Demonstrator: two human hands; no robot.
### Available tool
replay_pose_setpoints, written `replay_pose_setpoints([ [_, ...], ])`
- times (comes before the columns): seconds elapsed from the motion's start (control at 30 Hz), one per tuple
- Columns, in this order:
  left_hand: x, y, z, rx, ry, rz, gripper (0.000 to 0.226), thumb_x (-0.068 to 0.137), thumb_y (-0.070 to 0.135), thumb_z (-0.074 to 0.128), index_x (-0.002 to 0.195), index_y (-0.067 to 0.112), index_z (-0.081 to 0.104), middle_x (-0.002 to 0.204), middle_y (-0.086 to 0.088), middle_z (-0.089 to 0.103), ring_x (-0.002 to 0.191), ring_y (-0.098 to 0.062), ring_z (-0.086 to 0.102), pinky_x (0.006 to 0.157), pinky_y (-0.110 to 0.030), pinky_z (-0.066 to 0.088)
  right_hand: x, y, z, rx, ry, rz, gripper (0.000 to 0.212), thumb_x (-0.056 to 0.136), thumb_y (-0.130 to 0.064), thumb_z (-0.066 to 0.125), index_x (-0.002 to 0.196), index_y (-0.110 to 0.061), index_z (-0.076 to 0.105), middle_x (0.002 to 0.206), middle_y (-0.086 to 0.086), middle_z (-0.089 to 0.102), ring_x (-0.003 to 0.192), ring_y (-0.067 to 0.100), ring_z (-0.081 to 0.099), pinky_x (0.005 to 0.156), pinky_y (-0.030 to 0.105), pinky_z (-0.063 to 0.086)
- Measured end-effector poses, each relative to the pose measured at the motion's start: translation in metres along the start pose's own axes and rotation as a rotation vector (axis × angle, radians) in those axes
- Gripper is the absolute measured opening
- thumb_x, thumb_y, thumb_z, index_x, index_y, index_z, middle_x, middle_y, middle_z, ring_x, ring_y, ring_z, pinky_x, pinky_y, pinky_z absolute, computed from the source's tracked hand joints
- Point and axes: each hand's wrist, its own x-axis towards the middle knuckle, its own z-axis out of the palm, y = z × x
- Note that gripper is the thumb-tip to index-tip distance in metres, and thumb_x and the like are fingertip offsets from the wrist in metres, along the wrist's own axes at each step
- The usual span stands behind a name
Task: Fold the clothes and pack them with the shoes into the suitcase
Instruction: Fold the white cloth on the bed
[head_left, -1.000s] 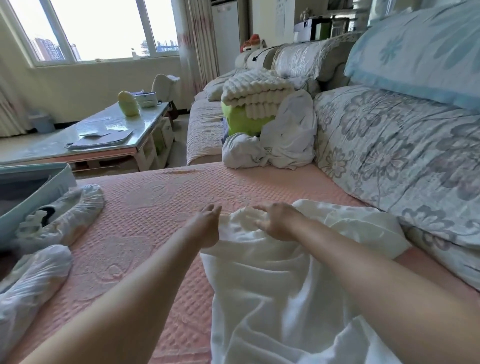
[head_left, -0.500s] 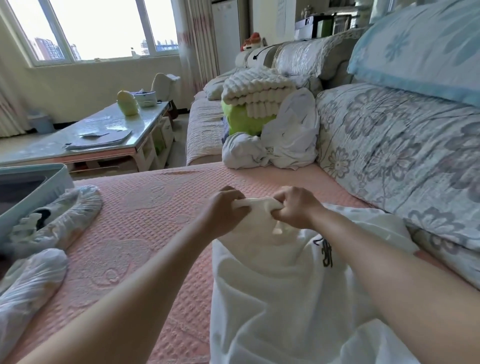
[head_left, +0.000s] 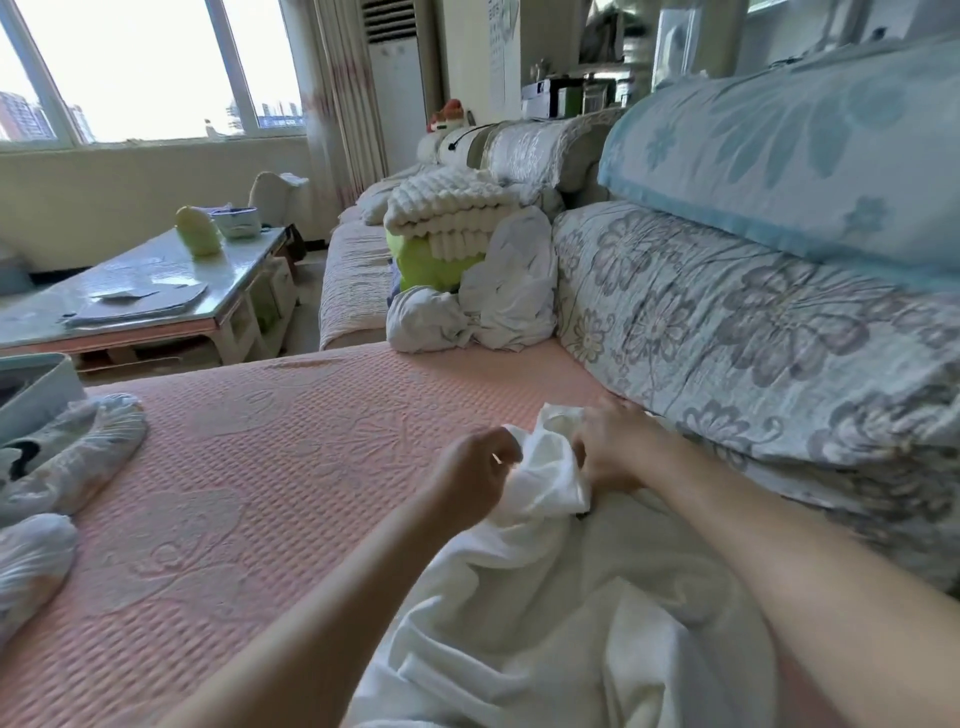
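A white garment (head_left: 561, 613) lies crumpled on the pink sofa seat (head_left: 291, 441) in front of me. My left hand (head_left: 475, 470) grips its bunched far end, fingers curled round the cloth. My right hand (head_left: 610, 452) holds the same bunch from the right, close to the floral back cushion. At the left edge sits the pale blue suitcase (head_left: 36, 389), only its corner in view. Two shoes in white covers lie beside it, one shoe (head_left: 72, 457) nearer the case and the other shoe (head_left: 26, 556) closer to me.
A heap of white clothes (head_left: 478, 306) with a lime item and a ribbed cream blanket (head_left: 452, 213) sits further along the sofa. Floral back cushions (head_left: 753, 332) run along the right. A glass coffee table (head_left: 150, 291) stands at the left beyond the seat.
Both hands went from lying on the spread garment to gripping its far edge, then carried the bunched cloth to the right and lower. The garment is now more crumpled.
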Motion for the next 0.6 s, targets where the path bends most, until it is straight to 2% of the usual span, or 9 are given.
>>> replay_pose_setpoints([
  [0.1, 0.001, -0.018, -0.011, 0.091, -0.206, -0.196, 0.056, 0.076, 0.031, 0.079, 0.126, 0.029, 0.055, 0.117, 0.002, 0.057, 0.104, -0.021, 0.057, 0.083, -0.030, 0.048, -0.002, -0.015, -0.003, 0.406, 0.150, 0.010, 0.035, 0.086, -0.035, 0.041, 0.102, -0.021, 0.069, 0.116, 0.001, 0.062, 0.110, 0.025, 0.056, 0.094, 0.037, 0.046],
  [0.17, -0.006, -0.021, -0.011, 0.143, -0.265, -0.214, 0.044, 0.076, 0.031, 0.077, 0.117, 0.026, 0.063, 0.101, 0.002, 0.063, 0.090, -0.020, 0.060, 0.067, -0.025, 0.046, -0.004, -0.022, -0.001, 0.469, 0.095, 0.019, 0.047, 0.088, -0.054, 0.047, 0.114, -0.019, 0.066, 0.126, -0.002, 0.062, 0.113, 0.026, 0.058, 0.094, 0.038, 0.048],
  [0.23, -0.012, -0.017, -0.012, 0.119, -0.136, -0.161, 0.021, 0.076, 0.026, 0.074, 0.096, 0.023, 0.071, 0.087, 0.002, 0.066, 0.082, -0.020, 0.061, 0.062, -0.027, 0.049, -0.009, -0.026, 0.002, 0.420, 0.044, 0.053, 0.060, 0.081, -0.062, 0.063, 0.124, -0.020, 0.060, 0.126, -0.004, 0.059, 0.116, 0.024, 0.058, 0.094, 0.037, 0.049],
  [0.3, -0.018, -0.009, -0.018, 0.097, -0.151, -0.112, 0.012, 0.075, 0.032, 0.076, 0.085, 0.027, 0.071, 0.084, 0.004, 0.068, 0.078, -0.018, 0.062, 0.068, -0.031, 0.053, -0.010, -0.026, 0.006, 0.476, 0.093, 0.056, 0.020, 0.078, -0.036, 0.072, 0.084, -0.021, 0.061, 0.089, -0.006, 0.062, 0.087, 0.020, 0.061, 0.070, 0.028, 0.048],
  [0.37, -0.023, 0.001, -0.025, 0.026, -0.366, -0.106, 0.016, 0.081, 0.041, 0.072, 0.084, 0.025, 0.075, 0.081, 0.007, 0.073, 0.075, -0.014, 0.068, 0.069, -0.030, 0.057, -0.009, -0.023, 0.008, 0.566, 0.141, 0.048, 0.014, 0.076, -0.007, 0.060, 0.064, -0.012, 0.054, 0.067, -0.008, 0.054, 0.072, 0.017, 0.057, 0.058, 0.025, 0.039],
  [0.4, -0.026, 0.006, -0.028, -0.027, -0.436, -0.121, 0.018, 0.087, 0.037, 0.069, 0.085, 0.021, 0.076, 0.080, 0.006, 0.074, 0.073, -0.013, 0.070, 0.068, -0.028, 0.058, -0.011, -0.021, 0.009, 0.621, 0.152, 0.046, 0.014, 0.075, -0.002, 0.057, 0.066, -0.011, 0.063, 0.069, -0.010, 0.060, 0.075, 0.015, 0.060, 0.060, 0.023, 0.040],
  [0.47, -0.024, 0.016, -0.035, -0.005, -0.272, -0.053, 0.007, 0.092, 0.023, 0.066, 0.096, 0.021, 0.072, 0.091, 0.006, 0.073, 0.079, -0.014, 0.071, 0.072, -0.024, 0.057, -0.021, -0.018, 0.004, 0.722, 0.208, -0.029, 0.025, 0.081, -0.003, 0.062, 0.085, -0.020, 0.079, 0.087, -0.014, 0.072, 0.087, 0.008, 0.065, 0.072, 0.017, 0.045],
  [0.53, -0.018, 0.021, -0.043, 0.156, -0.066, 0.093, 0.045, 0.087, 0.017, 0.072, 0.127, 0.030, 0.056, 0.126, 0.005, 0.056, 0.108, -0.012, 0.060, 0.087, -0.027, 0.053, -0.032, -0.017, -0.001, 0.771, 0.273, -0.094, 0.023, 0.086, -0.009, 0.070, 0.099, -0.024, 0.081, 0.104, -0.011, 0.074, 0.098, 0.005, 0.065, 0.088, 0.018, 0.048],
  [0.6, -0.014, 0.028, -0.047, 0.272, -0.111, 0.190, 0.080, 0.082, 0.025, 0.077, 0.146, 0.044, 0.033, 0.149, 0.010, 0.031, 0.120, -0.009, 0.044, 0.097, -0.034, 0.048, -0.043, -0.019, -0.010, 0.834, 0.337, -0.156, 0.021, 0.086, -0.008, 0.074, 0.101, -0.020, 0.081, 0.104, -0.011, 0.074, 0.096, -0.002, 0.065, 0.091, 0.012, 0.047],
])
